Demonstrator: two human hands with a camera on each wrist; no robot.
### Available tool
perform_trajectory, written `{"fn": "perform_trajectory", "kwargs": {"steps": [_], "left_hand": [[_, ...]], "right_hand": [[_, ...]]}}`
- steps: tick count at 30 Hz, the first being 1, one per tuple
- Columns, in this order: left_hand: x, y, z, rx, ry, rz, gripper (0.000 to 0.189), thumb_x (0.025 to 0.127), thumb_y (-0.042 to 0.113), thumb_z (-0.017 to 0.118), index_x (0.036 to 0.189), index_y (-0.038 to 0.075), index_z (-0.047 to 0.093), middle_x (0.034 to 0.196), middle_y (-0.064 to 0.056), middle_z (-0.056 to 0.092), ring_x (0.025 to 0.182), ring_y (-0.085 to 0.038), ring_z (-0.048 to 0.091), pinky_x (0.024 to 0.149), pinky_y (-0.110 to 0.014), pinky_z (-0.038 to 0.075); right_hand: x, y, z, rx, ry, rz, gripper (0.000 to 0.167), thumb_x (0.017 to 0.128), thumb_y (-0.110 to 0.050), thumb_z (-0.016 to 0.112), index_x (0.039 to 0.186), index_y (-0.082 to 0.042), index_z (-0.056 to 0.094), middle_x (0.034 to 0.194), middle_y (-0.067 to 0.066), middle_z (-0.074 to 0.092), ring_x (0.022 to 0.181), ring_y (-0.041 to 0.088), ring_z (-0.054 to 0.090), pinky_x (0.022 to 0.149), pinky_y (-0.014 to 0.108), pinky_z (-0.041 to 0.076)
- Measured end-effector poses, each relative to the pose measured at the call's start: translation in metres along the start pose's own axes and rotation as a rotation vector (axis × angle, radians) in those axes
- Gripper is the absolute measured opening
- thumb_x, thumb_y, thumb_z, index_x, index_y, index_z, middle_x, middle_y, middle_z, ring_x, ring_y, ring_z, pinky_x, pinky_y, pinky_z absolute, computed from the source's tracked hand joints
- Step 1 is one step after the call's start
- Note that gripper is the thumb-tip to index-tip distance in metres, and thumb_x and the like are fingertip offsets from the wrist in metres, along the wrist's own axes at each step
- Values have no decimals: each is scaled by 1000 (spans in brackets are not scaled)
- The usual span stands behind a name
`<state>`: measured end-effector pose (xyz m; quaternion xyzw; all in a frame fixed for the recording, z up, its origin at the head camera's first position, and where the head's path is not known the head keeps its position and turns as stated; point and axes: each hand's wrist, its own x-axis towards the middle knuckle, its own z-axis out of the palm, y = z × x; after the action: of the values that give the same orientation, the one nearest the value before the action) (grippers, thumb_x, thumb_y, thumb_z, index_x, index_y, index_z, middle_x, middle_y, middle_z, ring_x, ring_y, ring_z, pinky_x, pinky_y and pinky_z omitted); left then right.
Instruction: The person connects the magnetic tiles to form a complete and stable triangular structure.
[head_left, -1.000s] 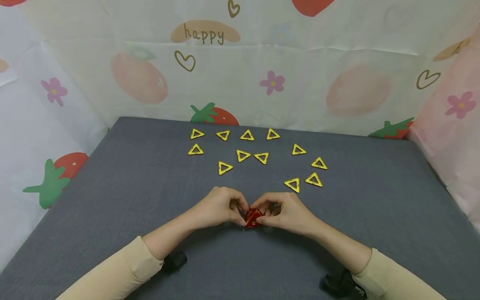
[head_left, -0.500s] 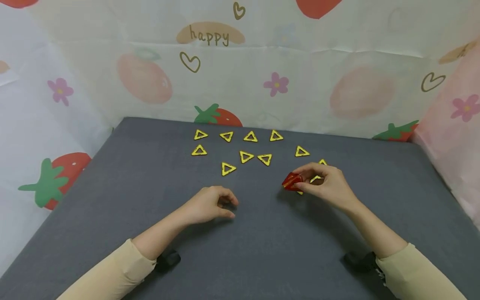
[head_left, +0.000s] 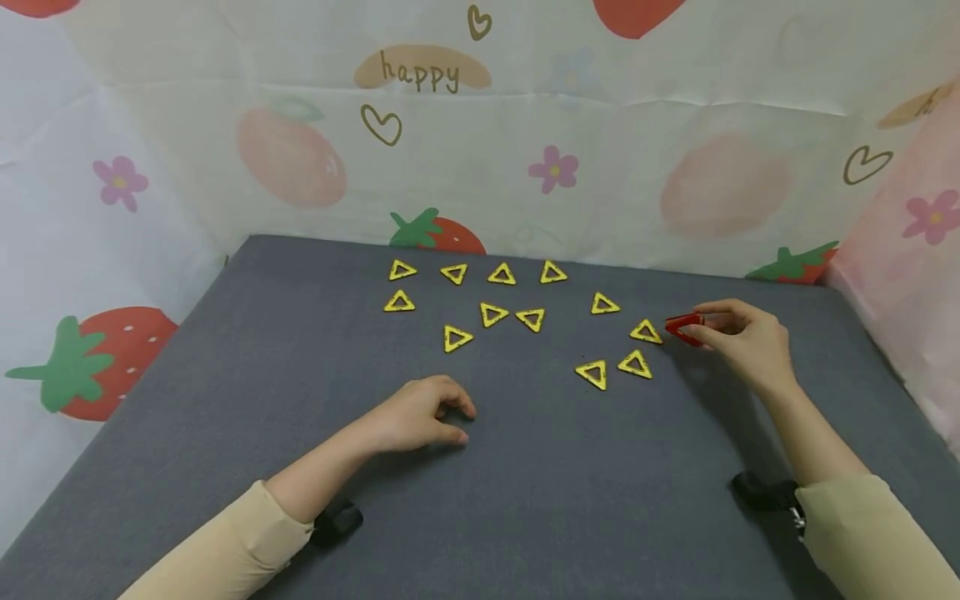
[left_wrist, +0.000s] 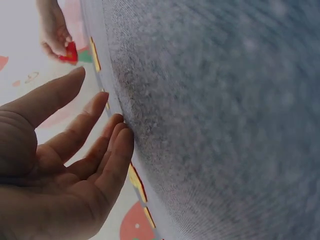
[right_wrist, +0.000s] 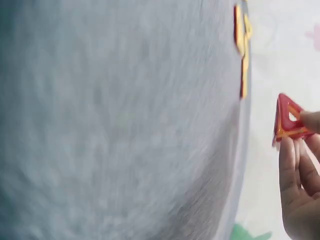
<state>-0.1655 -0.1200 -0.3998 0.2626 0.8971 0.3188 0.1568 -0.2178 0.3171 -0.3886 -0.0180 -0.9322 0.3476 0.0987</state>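
Between thumb and fingers my right hand [head_left: 750,342] pinches a small red triangular piece [head_left: 682,327], held above the table at the right. In the right wrist view this red piece [right_wrist: 290,120] shows a hole in its middle and orange edges. Just left of it lies a yellow triangle [head_left: 646,332] with an open centre. My left hand [head_left: 416,412] rests on the grey cloth left of the middle, fingers loosely bent and nothing in them. In the left wrist view, the left hand's [left_wrist: 75,155] fingertips are right at the cloth.
Several yellow triangles lie scattered across the back and middle right, among them one [head_left: 456,338] beyond my left hand and another [head_left: 592,374] nearer the front. A printed cloth wall [head_left: 592,125] stands along the table's back edge.
Both hands were together on the red piece at the front middle. My right hand has carried it away to the right and back, past the yellow triangles; my left hand has let go.
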Motion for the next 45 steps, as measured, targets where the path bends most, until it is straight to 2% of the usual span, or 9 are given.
{"fn": "perform_trajectory", "kwargs": {"steps": [11, 16, 25, 33, 36, 37, 40, 42, 45], "left_hand": [[-3, 0, 1, 9, 11, 2, 13, 89, 19, 73, 101, 14, 73, 115, -5, 66, 95, -15, 60, 83, -26, 48], [-2, 1, 2, 2, 8, -6, 12, 90, 19, 71, 101, 15, 72, 115, -4, 65, 91, -14, 58, 81, -26, 47], [-3, 2, 2, -2, 15, -9, 11, 92, 18, 69, 101, 15, 72, 115, -4, 66, 94, -14, 60, 85, -31, 50], [-2, 0, 3, 1, 23, -13, 9, 91, 18, 69, 100, 15, 73, 114, -4, 66, 91, -13, 59, 80, -27, 48], [-1, 0, 3, -2, 24, -19, 9, 91, 17, 69, 99, 16, 73, 114, -3, 67, 87, -12, 57, 77, -26, 46], [-1, 0, 3, -3, 25, -21, 9, 91, 17, 69, 99, 16, 73, 113, -3, 67, 87, -12, 57, 77, -25, 46], [-1, 0, 3, -5, 27, -21, 8, 90, 17, 69, 98, 15, 73, 112, -4, 67, 86, -11, 57, 76, -25, 46], [-1, 1, 3, -4, 29, -20, 8, 90, 17, 70, 97, 15, 73, 112, -4, 67, 86, -12, 57, 76, -25, 46], [-1, 1, 3, -4, 29, -23, 8, 90, 17, 70, 97, 15, 73, 112, -4, 67, 86, -12, 57, 77, -25, 46]], "right_hand": [[19, 18, -6, 10, 113, 442, 57, 91, -44, 66, 137, -11, 59, 45, -38, 44, 47, -13, 56, 55, 13, 44], [22, 16, -5, -22, 154, 535, 53, 90, -40, 65, 135, -11, 62, 36, -33, 41, 42, -13, 47, 59, 15, 40], [20, 19, -3, -7, 154, 552, 51, 91, -39, 66, 132, -9, 64, 35, -31, 42, 38, -12, 50, 63, 10, 37], [16, 22, -3, 51, 162, 516, 53, 90, -41, 69, 127, -3, 66, 36, -30, 44, 40, -10, 55, 49, 14, 46], [15, 21, -4, 10, 170, 514, 59, 88, -49, 68, 127, -5, 66, 35, -31, 42, 39, -11, 53, 60, 15, 49], [15, 20, -5, 6, 186, 512, 61, 88, -52, 67, 128, -6, 66, 35, -32, 41, 39, -11, 52, 69, 17, 51], [15, 19, -8, 10, 294, 495, 66, 85, -60, 65, 126, -9, 68, 37, -35, 39, 40, -14, 47, 74, 19, 49], [15, 17, -12, 60, 381, 459, 62, 85, -60, 64, 122, -10, 69, 38, -37, 39, 41, -15, 46, 70, 16, 50], [15, 12, -16, 158, 462, 388, 43, 87, -53, 67, 107, -16, 71, 43, -38, 45, 44, -16, 52, 48, 7, 44]]}}
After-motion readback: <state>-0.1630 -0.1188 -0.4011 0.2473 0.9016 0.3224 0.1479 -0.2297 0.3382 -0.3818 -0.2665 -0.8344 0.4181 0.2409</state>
